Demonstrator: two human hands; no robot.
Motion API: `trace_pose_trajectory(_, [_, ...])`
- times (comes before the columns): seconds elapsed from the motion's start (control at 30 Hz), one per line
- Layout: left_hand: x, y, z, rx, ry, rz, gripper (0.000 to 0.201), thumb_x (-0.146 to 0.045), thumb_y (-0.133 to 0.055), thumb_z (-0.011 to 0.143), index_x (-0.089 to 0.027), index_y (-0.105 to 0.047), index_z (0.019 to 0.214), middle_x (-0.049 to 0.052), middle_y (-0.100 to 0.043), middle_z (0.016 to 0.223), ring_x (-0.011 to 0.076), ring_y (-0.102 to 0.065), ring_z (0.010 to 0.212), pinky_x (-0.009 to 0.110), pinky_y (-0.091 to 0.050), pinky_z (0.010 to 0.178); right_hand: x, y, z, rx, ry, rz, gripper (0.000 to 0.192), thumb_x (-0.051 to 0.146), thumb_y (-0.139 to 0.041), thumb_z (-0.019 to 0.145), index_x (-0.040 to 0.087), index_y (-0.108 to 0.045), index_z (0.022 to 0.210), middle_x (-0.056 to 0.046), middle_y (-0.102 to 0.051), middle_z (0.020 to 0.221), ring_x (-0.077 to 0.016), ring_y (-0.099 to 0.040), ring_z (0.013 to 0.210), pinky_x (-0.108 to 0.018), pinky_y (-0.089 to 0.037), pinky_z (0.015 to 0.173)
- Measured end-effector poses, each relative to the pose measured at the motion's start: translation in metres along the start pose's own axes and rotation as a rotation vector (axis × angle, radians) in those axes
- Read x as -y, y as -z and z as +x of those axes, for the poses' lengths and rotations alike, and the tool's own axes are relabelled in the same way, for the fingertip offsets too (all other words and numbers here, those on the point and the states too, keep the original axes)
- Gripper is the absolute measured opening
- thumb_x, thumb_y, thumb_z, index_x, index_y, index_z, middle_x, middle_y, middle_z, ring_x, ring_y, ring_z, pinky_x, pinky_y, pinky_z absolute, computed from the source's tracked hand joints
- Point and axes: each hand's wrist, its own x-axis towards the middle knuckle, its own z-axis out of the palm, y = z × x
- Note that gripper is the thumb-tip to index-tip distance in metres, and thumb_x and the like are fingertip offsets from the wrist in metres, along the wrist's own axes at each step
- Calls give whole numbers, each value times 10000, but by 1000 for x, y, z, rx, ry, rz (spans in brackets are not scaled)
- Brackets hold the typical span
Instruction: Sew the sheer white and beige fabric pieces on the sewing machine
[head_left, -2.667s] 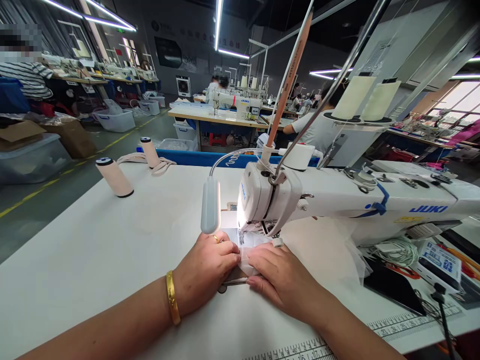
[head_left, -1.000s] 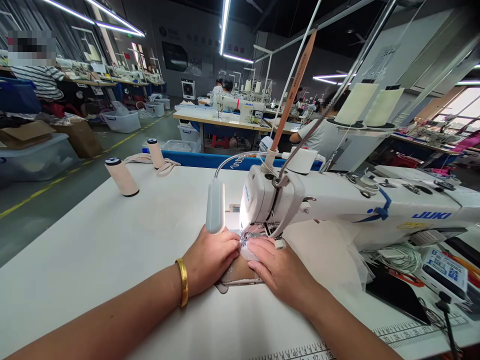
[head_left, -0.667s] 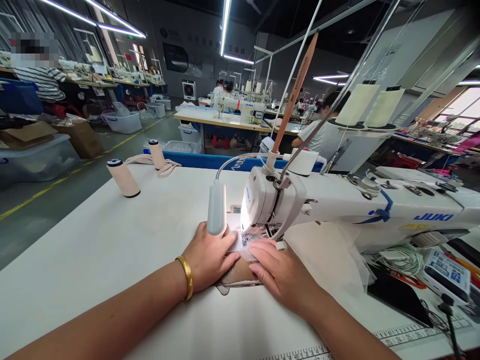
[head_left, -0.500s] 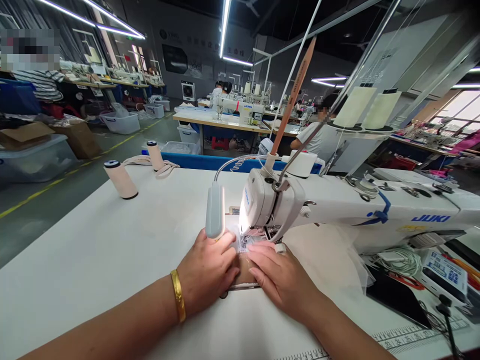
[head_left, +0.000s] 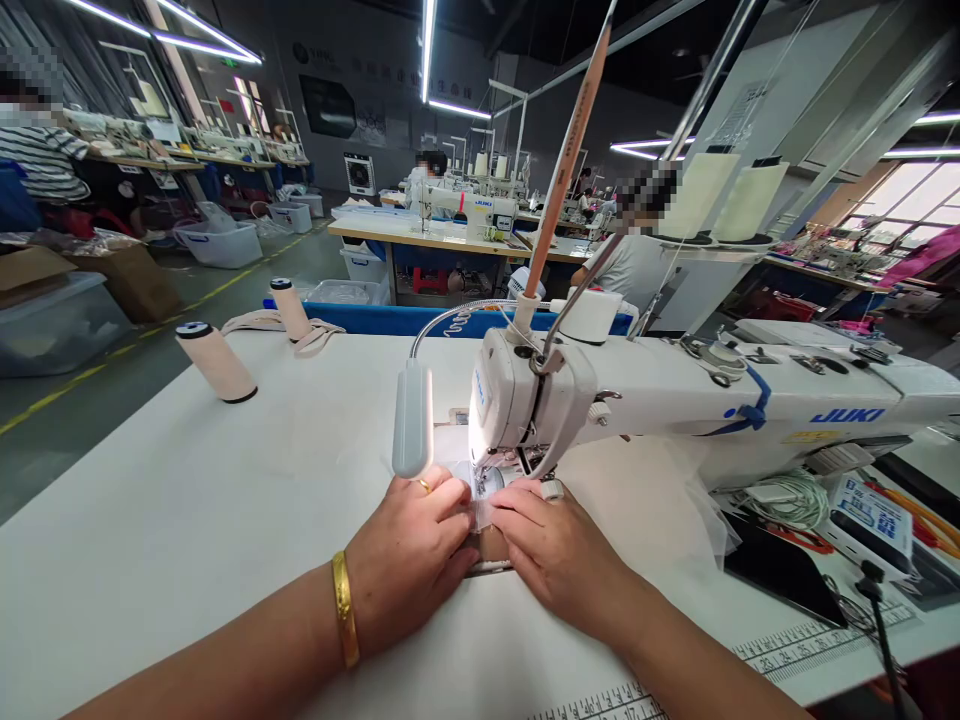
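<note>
Now both hands have slid back a little toward the person. The left hand (head_left: 409,545) and right hand (head_left: 559,550) press flat on the thin cloth (head_left: 480,512), under the sewing machine (head_left: 540,400) needle on the desk (head_left: 187,500).

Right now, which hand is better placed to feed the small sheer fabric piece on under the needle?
Probably the right hand: its fingertips rest on the small sheer fabric piece just before the white sewing machine head; the left hand steadies alongside.
</note>
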Motion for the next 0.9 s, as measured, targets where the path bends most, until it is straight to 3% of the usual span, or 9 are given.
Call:
trace_pose_trajectory(0.1, [-5, 0, 0, -4, -52, -101, 188, -189, -492, 982, -201, -659, 897, 50, -684, 928, 244, -602, 899, 459, -408, 867, -1, -1, -2, 18, -25, -40, 281, 48, -490, 928, 234, -661, 1050, -72, -699, 1005, -261, -599, 959, -383, -480, 808])
trace_pose_trajectory(0.27, [-5, -3, 0, -15, -82, -130, 226, -184, -462, 1009, -217, -684, 985, 34, -704, 911, 213, -598, 811, 445, -397, 841, -2, -1, -2, 41, -47, -58, 328, 46, -486, 917, 244, -659, 1113, -69, -711, 999, -267, -608, 950, -382, -470, 806])
trace_pose_trajectory(0.67, [-2, -5, -4, -70, -110, -63, 230, -161, -467, 1015, -219, -671, 925, 15, -710, 891, 185, -581, 780, 425, -372, 863, 1, -1, 1, 44, -46, -56, 348, 61, -480, 952, 243, -660, 1187, -83, -692, 1023, -267, -602, 960, -376, -490, 781])
trace_pose_trajectory(0.9, [-11, 2, -3, -42, -123, -56, 240, -126, -472, 995, -197, -655, 857, 13, -716, 887, 170, -576, 755, 414, -377, 848, 2, -2, 0, 28, -11, -64, 340, 74, -471, 971, 246, -653, 1201, -83, -694, 1021, -261, -614, 938, -374, -495, 761])
